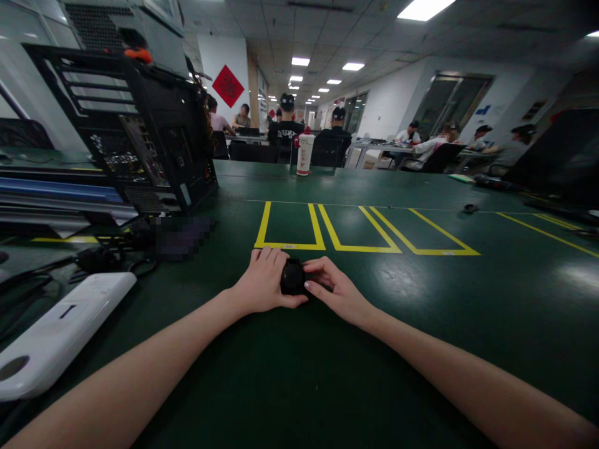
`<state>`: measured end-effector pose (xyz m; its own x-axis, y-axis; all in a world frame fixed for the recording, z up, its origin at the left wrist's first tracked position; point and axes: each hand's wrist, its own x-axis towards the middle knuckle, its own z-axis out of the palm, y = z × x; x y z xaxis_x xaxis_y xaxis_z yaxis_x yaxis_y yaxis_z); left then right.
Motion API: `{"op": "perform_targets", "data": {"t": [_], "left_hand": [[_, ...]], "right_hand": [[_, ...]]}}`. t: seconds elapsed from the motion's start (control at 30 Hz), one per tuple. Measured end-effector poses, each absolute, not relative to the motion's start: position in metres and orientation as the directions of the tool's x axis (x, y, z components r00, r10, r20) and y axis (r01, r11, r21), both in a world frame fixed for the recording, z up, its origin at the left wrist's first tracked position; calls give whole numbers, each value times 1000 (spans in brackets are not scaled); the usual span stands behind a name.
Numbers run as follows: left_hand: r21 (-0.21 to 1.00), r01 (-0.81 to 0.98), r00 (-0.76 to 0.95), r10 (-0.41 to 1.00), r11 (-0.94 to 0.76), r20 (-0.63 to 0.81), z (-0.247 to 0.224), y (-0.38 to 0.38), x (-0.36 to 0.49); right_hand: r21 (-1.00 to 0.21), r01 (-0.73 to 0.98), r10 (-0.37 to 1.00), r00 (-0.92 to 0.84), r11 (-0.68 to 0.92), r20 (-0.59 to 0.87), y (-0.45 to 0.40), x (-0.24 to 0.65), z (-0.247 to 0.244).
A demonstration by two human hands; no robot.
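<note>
A small black rounded object point(292, 278) sits low over the green table point(327, 368), between my two hands. My left hand point(262, 279) is closed around its left side, the thumb reaching along the near edge. From the right, my right hand point(337, 288) meets it with curled fingers, the fingertips and thumb at its right edge. Part of the object is covered by my fingers, and its exact kind is too dark to make out.
Yellow tape outlines point(290, 246) mark the table beyond my hands. A lidded cup point(304, 154) stands at the far edge. On the left are an open computer case point(159, 137), cables and a white device point(70, 330). A small dark ring-like item point(470, 207) lies right. People sit behind.
</note>
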<state>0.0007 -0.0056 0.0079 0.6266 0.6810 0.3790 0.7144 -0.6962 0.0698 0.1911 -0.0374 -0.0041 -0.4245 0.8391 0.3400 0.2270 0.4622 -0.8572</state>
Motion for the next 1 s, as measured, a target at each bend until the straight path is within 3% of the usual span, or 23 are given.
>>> {"op": "perform_targets", "data": {"t": [0.23,0.57,0.83,1.0], "left_hand": [[84,706,628,676,-703,385,8,-6,0],[69,711,629,677,-699,381,7,-6,0],[86,706,629,678,-703,379,7,-6,0],[53,714,629,673,-698,389,6,-6,0]], "right_hand": [[-864,294,865,-428,409,264,-38,191,-2],[-851,216,831,-425,479,359,-39,191,-3],[-877,291,876,-417,383,244,-39,191,-2],[-888,228,849,-456,400,266,-40,191,0]]}}
